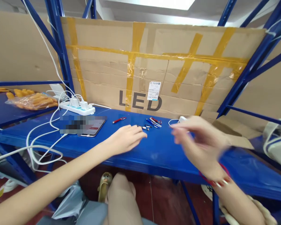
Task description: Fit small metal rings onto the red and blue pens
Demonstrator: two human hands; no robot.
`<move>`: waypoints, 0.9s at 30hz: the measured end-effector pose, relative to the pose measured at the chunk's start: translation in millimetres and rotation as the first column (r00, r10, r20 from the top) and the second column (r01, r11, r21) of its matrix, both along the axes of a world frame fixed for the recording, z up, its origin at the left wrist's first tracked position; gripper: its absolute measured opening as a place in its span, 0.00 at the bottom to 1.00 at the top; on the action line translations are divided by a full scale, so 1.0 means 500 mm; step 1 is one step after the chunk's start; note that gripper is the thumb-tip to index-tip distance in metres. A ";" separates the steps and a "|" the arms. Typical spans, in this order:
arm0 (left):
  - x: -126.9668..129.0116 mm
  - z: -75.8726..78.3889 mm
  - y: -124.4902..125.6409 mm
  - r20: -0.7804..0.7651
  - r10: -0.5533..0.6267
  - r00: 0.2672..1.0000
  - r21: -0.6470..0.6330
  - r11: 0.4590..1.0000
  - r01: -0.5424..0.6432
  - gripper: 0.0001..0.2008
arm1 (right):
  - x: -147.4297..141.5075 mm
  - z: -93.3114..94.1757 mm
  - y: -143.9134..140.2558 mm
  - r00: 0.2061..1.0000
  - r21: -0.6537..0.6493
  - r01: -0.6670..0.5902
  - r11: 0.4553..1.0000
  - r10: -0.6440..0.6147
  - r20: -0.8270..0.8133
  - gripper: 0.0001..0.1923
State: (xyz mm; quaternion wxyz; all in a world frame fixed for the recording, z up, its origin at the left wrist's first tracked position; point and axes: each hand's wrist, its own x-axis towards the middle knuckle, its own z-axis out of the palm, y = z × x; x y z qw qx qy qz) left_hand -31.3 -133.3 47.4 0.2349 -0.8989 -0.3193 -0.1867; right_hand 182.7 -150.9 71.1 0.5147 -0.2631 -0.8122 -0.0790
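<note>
My left hand rests palm down at the blue table's front half, fingers stretched forward and loosely bent; no object shows in it. Just beyond its fingertips lie small black and silver pen parts. A red pen lies alone farther back to the left. Behind the parts is a small group of blue and red pens. My right hand, wearing a red bracelet at the wrist, is raised over the right side of the table. Motion blurs its fingers, and whether they hold anything is unclear.
A white power strip with plugs and looping cables stands at the left, near a tablet. A white charger sits behind my right hand. Taped cardboard closes off the back; blue posts flank it.
</note>
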 end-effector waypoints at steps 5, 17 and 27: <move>0.007 -0.018 0.196 0.048 0.034 0.998 -0.214 0.977 -0.023 0.12 | -0.016 -0.011 0.195 0.854 -0.258 0.270 0.928 -0.108 0.508 0.08; 0.012 -0.084 0.299 0.186 0.057 0.981 -0.379 0.925 0.018 0.10 | -0.016 -0.118 0.321 0.902 -0.533 0.241 0.811 0.016 0.432 0.09; 0.020 -0.085 0.299 0.252 0.136 0.958 -0.395 0.918 -0.026 0.07 | -0.015 -0.135 0.307 0.920 -0.487 0.217 0.846 -0.011 0.392 0.09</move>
